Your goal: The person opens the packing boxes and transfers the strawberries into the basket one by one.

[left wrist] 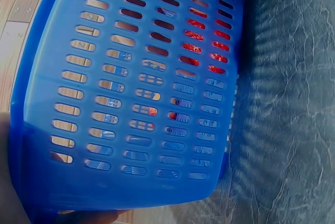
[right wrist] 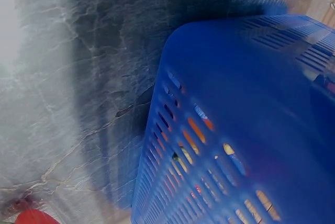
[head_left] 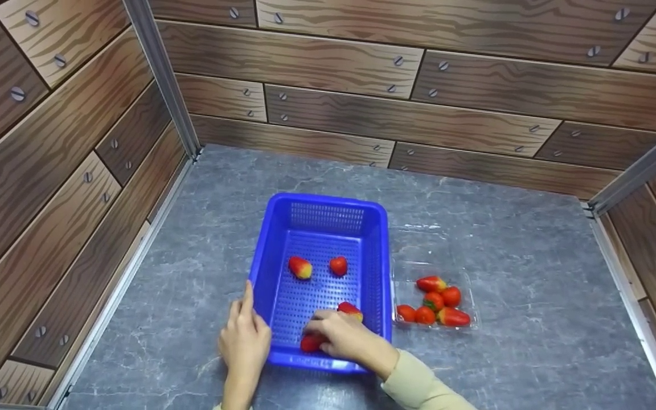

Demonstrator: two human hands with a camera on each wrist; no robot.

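Observation:
A blue perforated basket (head_left: 376, 250) stands mid-table on the grey marbled surface. Two strawberries (head_left: 300, 267) lie on its floor toward the far end, and a third (head_left: 351, 310) sits just behind my right hand. My right hand (head_left: 336, 336) reaches inside the basket near its front wall, fingers curled over a strawberry (head_left: 310, 343). My left hand (head_left: 245, 336) rests against the outside of the near left corner, index finger straight along the wall. The left wrist view shows the basket wall (left wrist: 120, 103) close up, and the right wrist view its outer corner (right wrist: 235, 88).
A clear plastic tray (head_left: 470, 285) holding several strawberries (head_left: 434, 300) sits just right of the basket. Wood-patterned walls enclose the table on the left, back and right. Bare grey tabletop (head_left: 533, 239) stretches behind and to the right.

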